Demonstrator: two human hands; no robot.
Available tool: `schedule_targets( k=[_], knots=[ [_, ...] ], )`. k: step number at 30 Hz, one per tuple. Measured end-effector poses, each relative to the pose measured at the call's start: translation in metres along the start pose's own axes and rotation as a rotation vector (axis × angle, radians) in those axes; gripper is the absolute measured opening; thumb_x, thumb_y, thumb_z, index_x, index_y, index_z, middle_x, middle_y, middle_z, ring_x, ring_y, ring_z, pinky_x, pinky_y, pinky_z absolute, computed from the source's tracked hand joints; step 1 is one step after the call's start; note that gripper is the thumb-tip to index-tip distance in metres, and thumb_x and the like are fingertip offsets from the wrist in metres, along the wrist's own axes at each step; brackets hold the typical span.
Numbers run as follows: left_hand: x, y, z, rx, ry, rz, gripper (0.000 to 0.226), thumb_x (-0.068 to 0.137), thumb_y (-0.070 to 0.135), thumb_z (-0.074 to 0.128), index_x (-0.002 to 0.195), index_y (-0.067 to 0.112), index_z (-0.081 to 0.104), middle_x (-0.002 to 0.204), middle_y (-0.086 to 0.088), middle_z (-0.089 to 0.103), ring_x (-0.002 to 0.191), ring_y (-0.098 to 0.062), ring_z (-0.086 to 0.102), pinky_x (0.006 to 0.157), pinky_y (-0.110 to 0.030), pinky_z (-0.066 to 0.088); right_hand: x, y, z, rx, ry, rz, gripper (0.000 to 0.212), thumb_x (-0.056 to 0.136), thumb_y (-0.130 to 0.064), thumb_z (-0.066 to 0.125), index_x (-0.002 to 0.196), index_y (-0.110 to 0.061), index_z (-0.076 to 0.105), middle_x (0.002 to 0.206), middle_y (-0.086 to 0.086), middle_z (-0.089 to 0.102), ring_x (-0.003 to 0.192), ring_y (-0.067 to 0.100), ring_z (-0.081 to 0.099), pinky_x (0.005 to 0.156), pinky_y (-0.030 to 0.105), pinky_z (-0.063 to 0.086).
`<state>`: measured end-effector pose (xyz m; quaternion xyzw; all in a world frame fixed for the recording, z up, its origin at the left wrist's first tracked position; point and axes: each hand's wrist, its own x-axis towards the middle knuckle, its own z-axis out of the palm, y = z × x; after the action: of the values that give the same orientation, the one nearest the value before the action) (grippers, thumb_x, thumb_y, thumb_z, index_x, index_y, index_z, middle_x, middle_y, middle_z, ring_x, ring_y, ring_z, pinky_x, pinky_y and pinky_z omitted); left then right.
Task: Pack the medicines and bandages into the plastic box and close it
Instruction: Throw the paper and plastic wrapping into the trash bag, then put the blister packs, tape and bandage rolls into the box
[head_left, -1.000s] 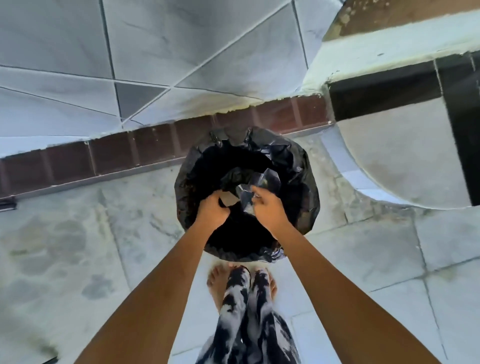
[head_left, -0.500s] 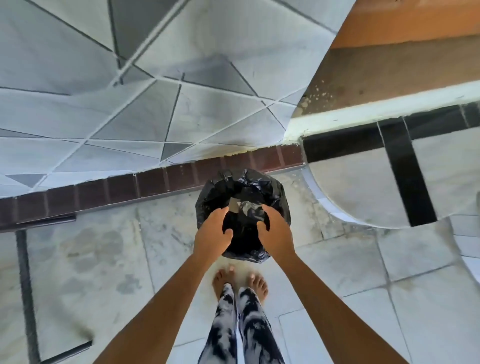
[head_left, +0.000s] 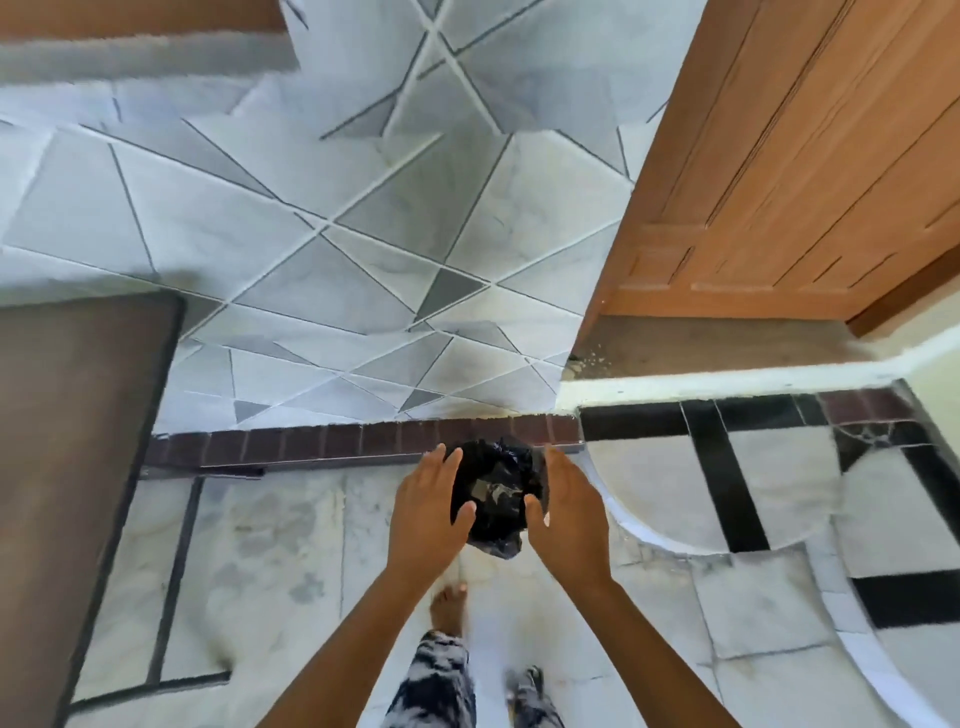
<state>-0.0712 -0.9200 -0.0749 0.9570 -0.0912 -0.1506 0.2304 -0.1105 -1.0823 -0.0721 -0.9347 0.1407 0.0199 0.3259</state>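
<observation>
A bin lined with a black plastic bag (head_left: 496, 501) stands on the floor against the tiled wall, with pale scraps lying inside it. My left hand (head_left: 426, 512) hovers over its left side and my right hand (head_left: 569, 512) over its right side. Both hands have straight, spread fingers and hold nothing. No medicines, bandages or plastic box are in view.
A dark brown table (head_left: 67, 467) with black metal legs fills the left side. A wooden door (head_left: 789, 171) stands at the upper right above a white step (head_left: 727, 379). My feet (head_left: 449, 608) are on the marble floor below the bin.
My hands let go of the scraps they held over the bin and opened. The view rose and pulled back, so the bin looks smaller and the table and door came into sight.
</observation>
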Motion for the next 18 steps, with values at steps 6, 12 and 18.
schedule_targets(
  k=[6,12,18],
  knots=[
    [-0.082,0.007,-0.031,-0.003,0.215,-0.133,0.064,0.091,0.042,0.044,0.148,0.021,0.022,0.159,-0.003,0.019,0.148,-0.021,0.014,0.120,-0.037,0.015,-0.060,-0.036,-0.018,-0.002,-0.030,-0.207,0.057,0.090,-0.025,0.053,0.142,-0.010,0.034,0.147,0.011,0.042,0.135,0.028,0.041,0.111,0.039,0.033],
    [-0.160,-0.029,-0.082,-0.012,0.440,-0.376,0.067,0.092,0.041,0.049,0.149,0.024,0.018,0.160,0.002,0.015,0.149,-0.018,0.012,0.120,-0.036,0.014,-0.098,-0.101,-0.012,0.007,-0.080,-0.466,0.060,0.087,-0.032,0.045,0.141,-0.009,0.035,0.146,0.012,0.042,0.134,0.030,0.041,0.110,0.042,0.034],
    [-0.254,-0.091,-0.127,-0.025,0.634,-0.549,0.067,0.092,0.041,0.050,0.149,0.027,0.017,0.161,0.004,0.010,0.149,-0.017,0.007,0.121,-0.036,0.009,-0.150,-0.190,0.022,0.018,-0.156,-0.712,0.060,0.089,-0.032,0.049,0.143,-0.013,0.031,0.150,0.009,0.036,0.138,0.028,0.036,0.112,0.044,0.032]
  ],
)
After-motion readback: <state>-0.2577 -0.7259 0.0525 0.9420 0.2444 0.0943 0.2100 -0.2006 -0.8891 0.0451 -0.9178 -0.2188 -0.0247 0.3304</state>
